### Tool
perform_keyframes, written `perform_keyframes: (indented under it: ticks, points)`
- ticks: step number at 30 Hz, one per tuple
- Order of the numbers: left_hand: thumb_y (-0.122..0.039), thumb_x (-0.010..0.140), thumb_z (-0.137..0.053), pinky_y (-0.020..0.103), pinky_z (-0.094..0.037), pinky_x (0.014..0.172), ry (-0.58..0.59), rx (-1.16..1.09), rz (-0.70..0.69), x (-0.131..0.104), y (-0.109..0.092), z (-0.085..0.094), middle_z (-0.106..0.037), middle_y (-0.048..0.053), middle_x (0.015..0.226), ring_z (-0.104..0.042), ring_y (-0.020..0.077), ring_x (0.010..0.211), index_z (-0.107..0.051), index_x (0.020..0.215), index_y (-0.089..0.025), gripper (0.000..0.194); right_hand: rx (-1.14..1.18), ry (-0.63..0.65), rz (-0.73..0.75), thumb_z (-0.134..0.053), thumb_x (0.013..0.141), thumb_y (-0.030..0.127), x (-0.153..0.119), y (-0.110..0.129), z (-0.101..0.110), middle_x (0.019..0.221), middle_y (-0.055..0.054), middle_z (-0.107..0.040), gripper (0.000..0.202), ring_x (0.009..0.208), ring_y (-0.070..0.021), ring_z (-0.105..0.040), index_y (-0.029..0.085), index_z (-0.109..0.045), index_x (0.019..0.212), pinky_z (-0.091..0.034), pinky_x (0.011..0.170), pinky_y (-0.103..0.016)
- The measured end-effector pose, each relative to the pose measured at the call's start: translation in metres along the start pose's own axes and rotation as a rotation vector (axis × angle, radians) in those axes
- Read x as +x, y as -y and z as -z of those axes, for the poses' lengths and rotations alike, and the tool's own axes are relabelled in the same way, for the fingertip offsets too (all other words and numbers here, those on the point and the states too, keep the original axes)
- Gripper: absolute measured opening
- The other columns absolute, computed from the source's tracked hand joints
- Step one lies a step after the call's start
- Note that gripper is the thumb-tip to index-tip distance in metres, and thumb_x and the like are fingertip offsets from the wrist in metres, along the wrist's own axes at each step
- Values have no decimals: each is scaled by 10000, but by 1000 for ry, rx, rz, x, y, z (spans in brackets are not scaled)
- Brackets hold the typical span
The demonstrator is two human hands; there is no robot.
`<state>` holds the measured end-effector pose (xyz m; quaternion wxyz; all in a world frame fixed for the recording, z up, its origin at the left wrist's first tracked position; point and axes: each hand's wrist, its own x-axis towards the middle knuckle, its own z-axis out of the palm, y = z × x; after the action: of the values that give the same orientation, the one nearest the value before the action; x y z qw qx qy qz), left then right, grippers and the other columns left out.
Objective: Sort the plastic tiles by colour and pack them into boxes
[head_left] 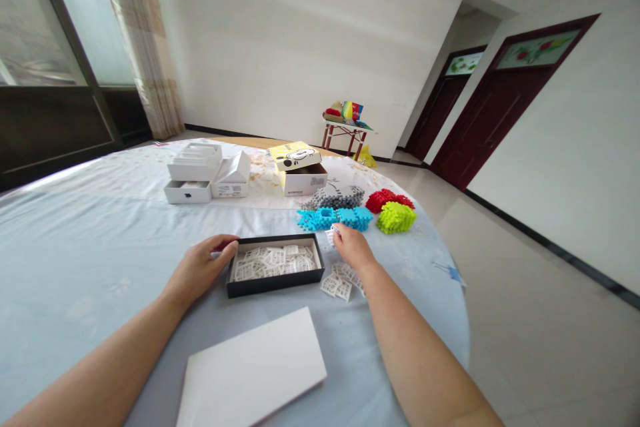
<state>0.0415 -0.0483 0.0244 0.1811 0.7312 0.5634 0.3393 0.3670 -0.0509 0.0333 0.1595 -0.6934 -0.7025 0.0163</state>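
Observation:
A black-edged box [276, 283] holds many small white lattice pieces [273, 260]. My left hand [206, 265] rests at the box's left end, thumb and fingers around its corner. To the right of the box, my right hand [351, 245] pinches a white piece [331, 235] just in front of the blue pieces [334, 218]. Below that hand, several loose white pieces [342, 281] lie on the cloth, partly hidden by my right forearm. Nearer to me lies a flat white lid [254, 370].
Grey [340, 197], red [386, 200] and lime green [396, 217] piles of pieces stand at the right. White boxes [189, 192] and a yellow-lidded box [305, 183] sit farther back on the round table [125, 233]. A blue clip [453, 272] is at the right edge.

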Motion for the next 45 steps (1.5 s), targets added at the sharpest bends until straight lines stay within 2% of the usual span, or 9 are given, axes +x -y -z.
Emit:
perform_keyframes:
  ticks: [7, 11, 15, 21, 24, 27, 30, 37, 45]
  points:
    - [-508, 773, -444, 231, -455, 745, -10, 0, -12, 1, 2, -1, -708, 24, 889, -627, 189, 841, -649, 931, -202, 401, 118, 17, 13, -424, 807, 145, 2, -14, 1, 1033, -104, -659, 356, 930, -195, -601, 153, -561, 1135, -415, 798, -252]
    - [-510, 775, -440, 236, -452, 742, -14, 10, -5, 1, 2, -2, -705, 26, 889, -625, 190, 837, -643, 938, -200, 404, 343, -111, 18, -420, 817, 171, 7, -20, 7, 1063, -87, -642, 333, 956, -183, -586, 156, -560, 1119, -424, 845, -277]
    - [-500, 778, -437, 239, -448, 758, -5, 10, -6, 1, 1, -2, -704, 27, 885, -623, 189, 839, -644, 934, -195, 401, 640, -204, 109, -434, 835, 269, 9, -5, 19, 999, -55, -649, 316, 891, -175, -595, 172, -549, 1113, -455, 815, -299]
    - [-505, 776, -435, 242, -452, 763, -12, 6, -18, 2, 4, -3, -705, 28, 891, -624, 192, 850, -647, 936, -197, 406, 862, -115, 268, -455, 846, 306, -7, 42, 24, 984, -40, -652, 315, 878, -164, -603, 184, -563, 1115, -464, 829, -308]
    - [-509, 777, -430, 245, -451, 768, -11, 2, -19, 2, 4, -3, -703, 29, 901, -622, 194, 861, -645, 938, -200, 409, 928, 3, 305, -478, 844, 334, -17, 61, 19, 1052, -43, -645, 325, 907, -167, -610, 204, -577, 1125, -473, 846, -328]
    - [-506, 771, -435, 244, -451, 767, -16, -1, -19, 1, 3, -2, -705, 25, 894, -624, 193, 855, -649, 931, -204, 403, 1095, 168, 326, -516, 826, 367, -24, 72, 15, 1172, -66, -597, 389, 1005, -186, -594, 218, -542, 1185, -484, 864, -355]
    - [-498, 767, -439, 247, -452, 768, -17, -5, -15, 1, 2, -2, -705, 24, 890, -623, 192, 848, -650, 930, -203, 398, 1174, 213, 353, -538, 813, 356, -24, 73, 16, 1222, -79, -565, 409, 1114, -201, -539, 218, -529, 1198, -460, 913, -380]
    - [-502, 756, -444, 242, -458, 756, -23, -12, -18, 0, -1, -1, -708, 24, 877, -627, 191, 835, -656, 928, -200, 407, 748, 25, 208, -520, 807, 299, -7, 25, 32, 980, -62, -670, 295, 890, -167, -622, 190, -614, 1065, -487, 805, -329]
    - [-497, 759, -448, 240, -458, 743, -14, -17, -14, 1, 1, -1, -707, 28, 886, -625, 191, 833, -651, 932, -199, 400, 232, 125, -46, -631, 687, 237, 3, -38, 14, 793, -36, -681, 272, 725, -162, -621, 168, -658, 948, -449, 667, -249]
